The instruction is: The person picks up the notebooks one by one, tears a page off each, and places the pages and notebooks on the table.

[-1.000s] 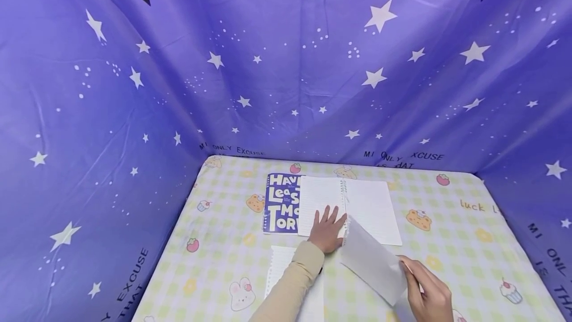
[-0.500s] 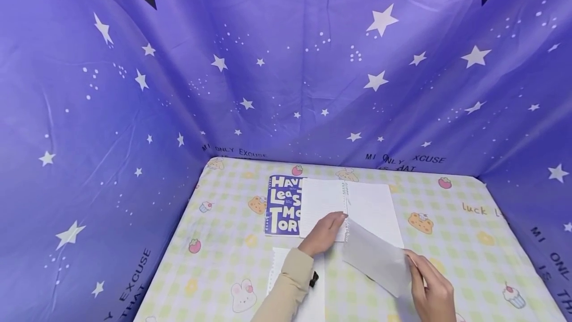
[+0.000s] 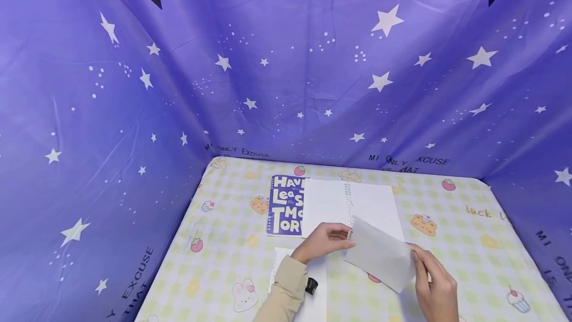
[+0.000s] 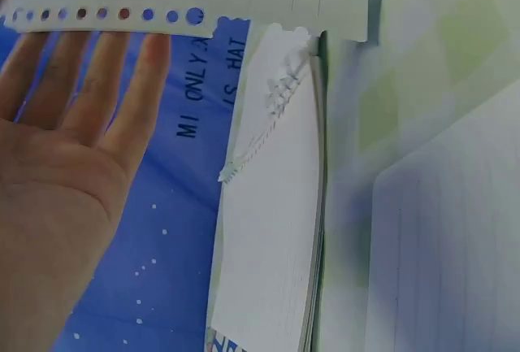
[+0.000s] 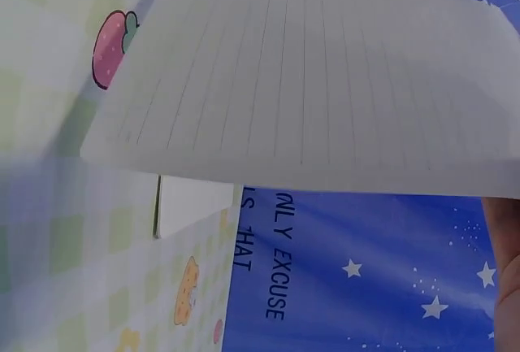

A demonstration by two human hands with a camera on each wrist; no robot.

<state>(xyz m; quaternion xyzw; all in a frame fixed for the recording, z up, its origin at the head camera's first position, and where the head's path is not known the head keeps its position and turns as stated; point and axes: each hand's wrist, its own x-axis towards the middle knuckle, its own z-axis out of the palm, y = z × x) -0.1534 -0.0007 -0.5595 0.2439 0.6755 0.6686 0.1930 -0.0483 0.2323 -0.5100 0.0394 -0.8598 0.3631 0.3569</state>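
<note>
A loose lined sheet (image 3: 380, 255) with a row of torn holes hangs between my two hands above the table. My left hand (image 3: 322, 242) pinches its holed edge, with the fingers under the row of holes in the left wrist view. At the opposite edge, my right hand (image 3: 437, 282) grips the paper between thumb and fingers; only a sliver of it shows in the right wrist view. Behind the sheet an open spiral notebook (image 3: 377, 202) lies flat, its lower part partly covered. Bits of torn paper (image 4: 280, 96) cling along its coil.
A purple notebook (image 3: 283, 207) with large white lettering lies partly under the open notebook's left side. Another loose sheet (image 3: 318, 275) lies beneath my left forearm. The tablecloth (image 3: 464, 257) is checked green and white; a blue star curtain (image 3: 286, 63) stands behind the table.
My left hand has left the open notebook's page, drawn back toward me and taken the sheet's holed edge. The sheet, held by my right hand throughout, has risen slightly.
</note>
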